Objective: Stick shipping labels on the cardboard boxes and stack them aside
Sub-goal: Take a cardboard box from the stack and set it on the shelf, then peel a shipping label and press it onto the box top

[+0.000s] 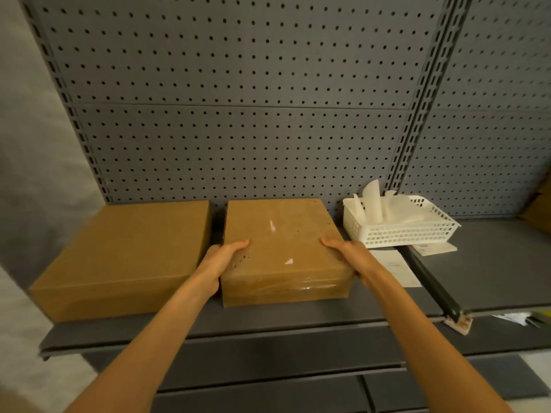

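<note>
Grey metal shelf (298, 318) against grey pegboard backing (238, 84), dim warm light. Taped cardboard box (280, 251) flat on shelf, gripped at both near corners: left hand (222, 263) on left edge, thumb over top face, remaining fingers down the side and out of sight; right hand (347, 254) mirrored on right edge, thumb on top, fingers wrapped round the side wall. Both hands closed on box, none spread wide. No shipping label visible on top face; only small white scraps of old paper just ahead of the thumbs. Larger plain box (119, 257) just beyond left fingers, narrow gap between the two. White slotted basket (399, 226) holding curled backing sheets just past right fingers. Paper sheets (393, 268) flat on shelf beside right wrist; label or not, cannot tell.

Risks, judged: glossy tape wrap likely slick, so thumb-and-side grip could slip on lift. Knuckles close to larger box and basket; sideways pull could nudge either. Loose sheets near right wrist could be swept off shelf. Stacking aside unlabelled would skip the sticking step
</note>
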